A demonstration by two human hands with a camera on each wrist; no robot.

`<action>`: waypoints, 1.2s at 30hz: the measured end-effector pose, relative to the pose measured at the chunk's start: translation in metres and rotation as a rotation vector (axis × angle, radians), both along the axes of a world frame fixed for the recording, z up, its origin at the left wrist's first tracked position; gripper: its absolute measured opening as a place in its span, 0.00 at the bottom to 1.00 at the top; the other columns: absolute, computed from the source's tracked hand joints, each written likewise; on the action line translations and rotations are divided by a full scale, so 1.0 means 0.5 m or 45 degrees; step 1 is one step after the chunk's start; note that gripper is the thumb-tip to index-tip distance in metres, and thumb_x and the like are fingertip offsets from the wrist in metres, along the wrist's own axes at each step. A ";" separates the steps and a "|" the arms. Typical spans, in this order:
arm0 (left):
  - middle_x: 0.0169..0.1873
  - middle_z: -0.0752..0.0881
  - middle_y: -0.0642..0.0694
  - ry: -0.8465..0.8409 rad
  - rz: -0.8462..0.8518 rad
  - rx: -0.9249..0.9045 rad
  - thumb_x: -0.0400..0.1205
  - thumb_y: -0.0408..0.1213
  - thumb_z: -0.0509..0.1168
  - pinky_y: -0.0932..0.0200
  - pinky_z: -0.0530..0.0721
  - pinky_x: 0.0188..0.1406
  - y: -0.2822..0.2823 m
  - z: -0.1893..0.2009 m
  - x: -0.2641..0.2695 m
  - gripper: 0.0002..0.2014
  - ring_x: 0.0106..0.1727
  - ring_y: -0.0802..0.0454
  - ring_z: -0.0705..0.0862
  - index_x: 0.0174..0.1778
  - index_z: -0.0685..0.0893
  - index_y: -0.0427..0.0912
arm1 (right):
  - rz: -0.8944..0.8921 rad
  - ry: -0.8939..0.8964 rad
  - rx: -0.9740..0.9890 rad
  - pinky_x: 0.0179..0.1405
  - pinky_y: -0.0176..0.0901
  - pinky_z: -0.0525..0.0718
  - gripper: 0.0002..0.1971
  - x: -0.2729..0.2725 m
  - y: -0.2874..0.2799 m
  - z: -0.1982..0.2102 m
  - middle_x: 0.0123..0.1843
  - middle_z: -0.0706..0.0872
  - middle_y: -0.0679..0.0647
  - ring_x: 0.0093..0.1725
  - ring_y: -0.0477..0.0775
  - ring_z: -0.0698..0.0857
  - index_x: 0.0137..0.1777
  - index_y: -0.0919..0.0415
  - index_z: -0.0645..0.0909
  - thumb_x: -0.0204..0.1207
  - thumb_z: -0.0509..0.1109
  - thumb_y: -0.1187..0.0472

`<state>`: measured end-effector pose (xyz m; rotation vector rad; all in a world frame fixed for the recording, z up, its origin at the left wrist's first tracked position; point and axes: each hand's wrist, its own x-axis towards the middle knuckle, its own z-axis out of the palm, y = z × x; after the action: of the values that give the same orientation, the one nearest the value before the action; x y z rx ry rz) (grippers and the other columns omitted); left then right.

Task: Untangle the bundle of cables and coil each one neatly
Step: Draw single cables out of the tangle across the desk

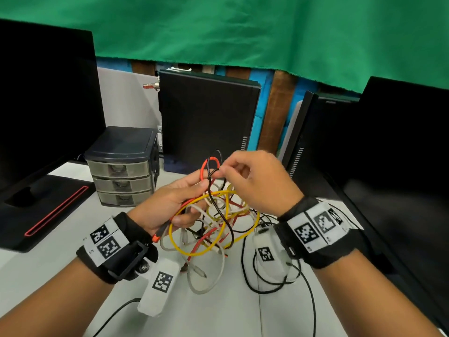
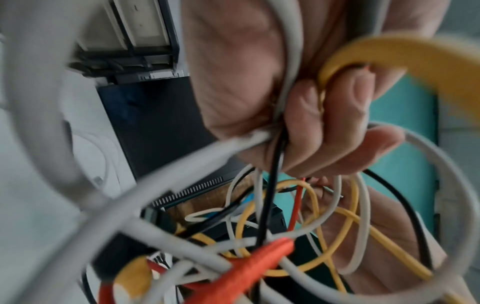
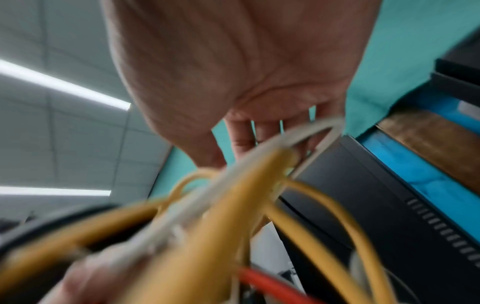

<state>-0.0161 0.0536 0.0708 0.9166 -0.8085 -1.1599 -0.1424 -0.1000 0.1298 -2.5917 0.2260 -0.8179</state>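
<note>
The head view looks down and forward over the desk [image 1: 60, 259]. Each wrist view looks along its palm, very close, partly blurred. All three share the cables [image 1: 213, 222].

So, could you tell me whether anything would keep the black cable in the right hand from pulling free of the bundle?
Yes. The right hand pinches the black cable, but lower down it threads through yellow, white and red loops that the left hand grips.

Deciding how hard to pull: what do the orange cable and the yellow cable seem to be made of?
Orange cable: looks braided fabric over the jacket, matte, faint weave showing in the left wrist view. Yellow cable: likely smooth plastic or rubber, slightly glossy, holding springy loops. Neither is certain.
</note>
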 end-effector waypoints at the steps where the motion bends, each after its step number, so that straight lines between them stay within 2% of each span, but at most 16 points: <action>1: 0.21 0.71 0.46 -0.002 0.012 0.007 0.86 0.40 0.60 0.71 0.63 0.09 0.000 -0.001 0.001 0.19 0.12 0.61 0.65 0.73 0.81 0.52 | -0.027 0.123 0.031 0.36 0.50 0.85 0.11 0.006 -0.002 0.002 0.29 0.85 0.46 0.30 0.43 0.81 0.43 0.49 0.88 0.81 0.70 0.46; 3: 0.18 0.69 0.47 -0.021 0.049 0.026 0.87 0.40 0.59 0.71 0.64 0.09 0.001 -0.002 0.002 0.17 0.12 0.61 0.64 0.69 0.85 0.53 | -0.021 0.246 0.119 0.34 0.52 0.83 0.11 0.010 -0.008 0.003 0.27 0.84 0.49 0.26 0.42 0.77 0.43 0.49 0.88 0.80 0.71 0.44; 6: 0.15 0.68 0.49 0.030 0.052 0.017 0.87 0.39 0.56 0.69 0.65 0.09 0.001 0.001 0.000 0.17 0.11 0.59 0.65 0.64 0.88 0.50 | 0.120 0.354 0.204 0.41 0.53 0.85 0.05 0.005 -0.009 0.003 0.33 0.85 0.51 0.32 0.42 0.78 0.44 0.51 0.88 0.79 0.74 0.51; 8: 0.15 0.68 0.50 0.021 0.027 0.032 0.86 0.40 0.56 0.67 0.66 0.10 0.002 0.006 -0.003 0.17 0.11 0.58 0.66 0.63 0.88 0.50 | 0.146 0.337 0.261 0.42 0.47 0.83 0.07 0.001 -0.012 0.001 0.33 0.82 0.49 0.33 0.42 0.77 0.40 0.55 0.86 0.79 0.75 0.54; 10: 0.15 0.66 0.48 -0.115 0.050 0.079 0.86 0.42 0.58 0.67 0.64 0.10 -0.001 0.008 -0.005 0.15 0.10 0.58 0.64 0.61 0.88 0.49 | 0.120 0.275 0.288 0.40 0.41 0.80 0.10 0.001 -0.022 0.000 0.34 0.81 0.50 0.34 0.42 0.77 0.41 0.62 0.84 0.80 0.74 0.56; 12: 0.16 0.65 0.48 -0.297 0.126 0.144 0.85 0.45 0.59 0.67 0.60 0.10 -0.007 0.007 -0.011 0.14 0.10 0.59 0.61 0.60 0.86 0.45 | 0.073 0.216 0.245 0.42 0.46 0.82 0.09 0.003 -0.031 -0.005 0.35 0.82 0.49 0.35 0.43 0.78 0.41 0.62 0.82 0.81 0.73 0.59; 14: 0.18 0.66 0.50 -0.358 0.200 0.207 0.85 0.47 0.60 0.63 0.57 0.12 -0.016 0.001 -0.018 0.14 0.11 0.60 0.59 0.56 0.83 0.41 | -0.006 0.166 0.147 0.43 0.53 0.85 0.08 0.006 -0.034 -0.014 0.34 0.85 0.47 0.35 0.45 0.80 0.40 0.57 0.80 0.81 0.71 0.60; 17: 0.18 0.67 0.52 -0.383 0.266 0.282 0.87 0.47 0.60 0.62 0.56 0.15 -0.024 -0.004 -0.027 0.13 0.13 0.59 0.59 0.47 0.82 0.42 | -0.070 0.093 0.137 0.36 0.52 0.84 0.09 0.012 -0.033 -0.020 0.31 0.84 0.52 0.30 0.48 0.79 0.39 0.56 0.78 0.80 0.72 0.61; 20: 0.19 0.65 0.52 -0.405 0.304 0.330 0.87 0.47 0.60 0.63 0.57 0.15 -0.021 -0.003 -0.021 0.13 0.14 0.59 0.59 0.44 0.81 0.44 | -0.034 0.014 0.403 0.25 0.38 0.75 0.12 0.009 -0.045 -0.009 0.24 0.78 0.55 0.22 0.46 0.73 0.36 0.62 0.76 0.78 0.75 0.66; 23: 0.19 0.63 0.53 -0.423 0.343 0.353 0.88 0.47 0.60 0.65 0.56 0.16 -0.015 0.002 -0.013 0.12 0.16 0.60 0.59 0.44 0.80 0.43 | -0.090 -0.043 0.535 0.21 0.33 0.77 0.10 0.001 -0.071 0.011 0.25 0.80 0.61 0.20 0.48 0.78 0.38 0.65 0.77 0.78 0.74 0.69; 24: 0.19 0.62 0.52 -0.429 0.351 0.353 0.88 0.47 0.60 0.65 0.56 0.16 -0.015 0.003 -0.012 0.12 0.16 0.60 0.59 0.44 0.80 0.43 | -0.131 -0.090 0.557 0.20 0.33 0.77 0.10 -0.003 -0.083 0.017 0.25 0.81 0.61 0.20 0.48 0.80 0.38 0.64 0.77 0.78 0.74 0.70; 28: 0.19 0.61 0.53 -0.452 0.383 0.354 0.88 0.47 0.60 0.64 0.53 0.17 -0.017 0.004 -0.007 0.12 0.16 0.60 0.58 0.44 0.79 0.44 | -0.235 -0.294 0.685 0.16 0.37 0.79 0.12 -0.017 -0.119 0.053 0.21 0.81 0.50 0.18 0.50 0.84 0.39 0.57 0.78 0.82 0.68 0.72; 30: 0.19 0.60 0.53 -0.436 0.442 0.394 0.89 0.46 0.60 0.66 0.53 0.16 -0.018 -0.006 0.005 0.12 0.17 0.60 0.57 0.43 0.78 0.44 | -0.327 -0.435 0.817 0.15 0.37 0.78 0.12 -0.030 -0.137 0.088 0.24 0.81 0.51 0.16 0.49 0.81 0.41 0.56 0.80 0.84 0.65 0.69; 32: 0.19 0.60 0.53 -0.379 0.513 0.426 0.89 0.46 0.60 0.67 0.53 0.15 -0.015 -0.018 0.021 0.12 0.16 0.60 0.56 0.42 0.78 0.44 | -0.393 -0.550 0.891 0.13 0.32 0.67 0.13 -0.050 -0.166 0.126 0.23 0.75 0.49 0.11 0.46 0.69 0.36 0.55 0.80 0.85 0.67 0.62; 34: 0.21 0.61 0.52 -0.316 0.561 0.428 0.89 0.46 0.60 0.67 0.52 0.15 -0.014 -0.027 0.039 0.12 0.17 0.59 0.57 0.42 0.79 0.45 | -0.420 -0.528 0.865 0.17 0.28 0.57 0.16 -0.076 -0.198 0.152 0.17 0.66 0.47 0.12 0.46 0.60 0.31 0.55 0.78 0.82 0.71 0.55; 36: 0.23 0.66 0.49 -0.280 0.581 0.398 0.90 0.46 0.59 0.67 0.56 0.13 -0.017 -0.033 0.050 0.12 0.16 0.59 0.59 0.45 0.81 0.44 | -0.423 -0.376 0.766 0.17 0.29 0.57 0.17 -0.095 -0.212 0.153 0.16 0.65 0.45 0.14 0.45 0.60 0.30 0.56 0.78 0.78 0.76 0.54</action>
<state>0.0091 0.0453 0.0544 1.4234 -0.5549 -0.8010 -0.1900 -0.2058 0.2064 -1.8716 0.7064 -1.0404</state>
